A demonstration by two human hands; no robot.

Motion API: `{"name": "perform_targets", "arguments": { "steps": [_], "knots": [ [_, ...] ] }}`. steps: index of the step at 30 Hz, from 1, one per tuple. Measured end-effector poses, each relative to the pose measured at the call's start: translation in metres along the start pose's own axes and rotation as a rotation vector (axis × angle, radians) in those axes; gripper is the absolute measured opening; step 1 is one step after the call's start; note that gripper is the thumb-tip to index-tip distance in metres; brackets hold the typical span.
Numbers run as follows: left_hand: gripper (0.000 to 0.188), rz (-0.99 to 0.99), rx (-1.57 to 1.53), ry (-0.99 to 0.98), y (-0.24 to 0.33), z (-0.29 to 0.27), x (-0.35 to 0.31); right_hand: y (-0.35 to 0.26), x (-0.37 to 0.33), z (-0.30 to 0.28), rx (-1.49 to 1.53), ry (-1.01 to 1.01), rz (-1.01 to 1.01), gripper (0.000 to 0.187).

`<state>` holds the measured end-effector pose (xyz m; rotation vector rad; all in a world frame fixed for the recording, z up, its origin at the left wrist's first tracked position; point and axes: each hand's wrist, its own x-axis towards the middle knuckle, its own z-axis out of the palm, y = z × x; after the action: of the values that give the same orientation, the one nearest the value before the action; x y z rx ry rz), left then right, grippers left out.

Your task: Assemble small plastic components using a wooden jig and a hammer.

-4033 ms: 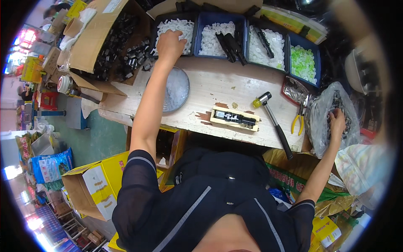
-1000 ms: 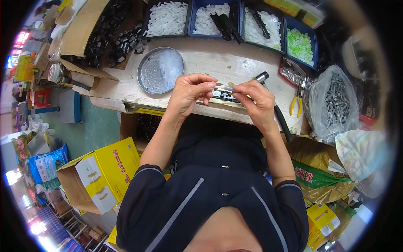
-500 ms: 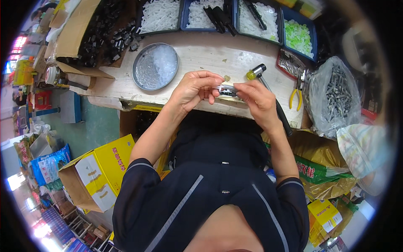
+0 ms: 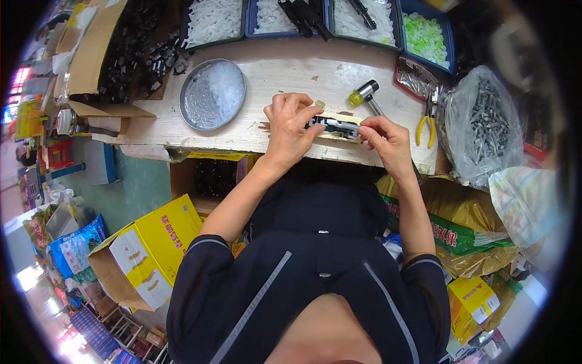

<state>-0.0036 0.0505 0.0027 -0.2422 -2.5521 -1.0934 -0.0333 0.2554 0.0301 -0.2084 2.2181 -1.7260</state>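
A long, narrow part in black and grey with white bits inside (image 4: 335, 126) lies level at the bench's front edge. At its left end, my left hand (image 4: 291, 128) pinches it between thumb and fingers. My right hand (image 4: 388, 141) grips the other end with thumb and forefinger. A pale yellowish strip (image 4: 339, 116) shows just behind the part. Beyond my right hand lies a hammer (image 4: 366, 92) with a yellow-and-black head; its dark handle runs partly behind that hand. My fingertips cover both ends of the part.
Left on the bench (image 4: 273, 67) stands a round metal dish (image 4: 200, 103) of small clear pieces. Trays of white (image 4: 212, 24) and green pieces (image 4: 426, 39) line the back. Yellow-handled pliers (image 4: 425, 124) and a plastic bag of dark parts (image 4: 485, 124) are at right.
My hands have spread apart along the part, showing more of its black and white inside. My left hand has turned over it, knuckles up. The view has shifted slightly.
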Motion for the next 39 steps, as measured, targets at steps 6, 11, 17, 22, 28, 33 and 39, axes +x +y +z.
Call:
{"name": "perform_targets", "arguments": {
  "steps": [6,11,17,22,28,33,39],
  "knots": [
    [0.027,-0.023,-0.015,-0.018,-0.001,0.000,0.001,0.002,0.005,0.003,-0.094,-0.061,-0.052,0.011],
    [0.025,-0.046,-0.037,-0.012,0.000,0.000,0.000,0.010,0.009,0.003,-0.109,-0.078,-0.057,0.010],
    [0.011,0.025,-0.008,-0.025,-0.003,0.001,-0.001,0.008,0.014,0.002,-0.131,-0.072,0.092,0.010],
    [0.009,0.067,0.017,-0.031,-0.004,0.003,0.000,0.008,0.024,0.002,-0.121,-0.083,0.267,0.016],
    [0.010,0.105,0.034,-0.054,-0.004,0.000,0.002,-0.002,0.024,0.001,-0.258,-0.079,0.246,0.018],
    [0.008,0.113,0.033,-0.053,-0.004,0.000,0.002,-0.002,0.023,0.000,-0.252,-0.077,0.257,0.019],
    [0.008,0.104,0.023,-0.061,-0.005,0.001,0.002,-0.005,0.024,-0.001,-0.214,-0.096,0.304,0.022]
  ]
}}
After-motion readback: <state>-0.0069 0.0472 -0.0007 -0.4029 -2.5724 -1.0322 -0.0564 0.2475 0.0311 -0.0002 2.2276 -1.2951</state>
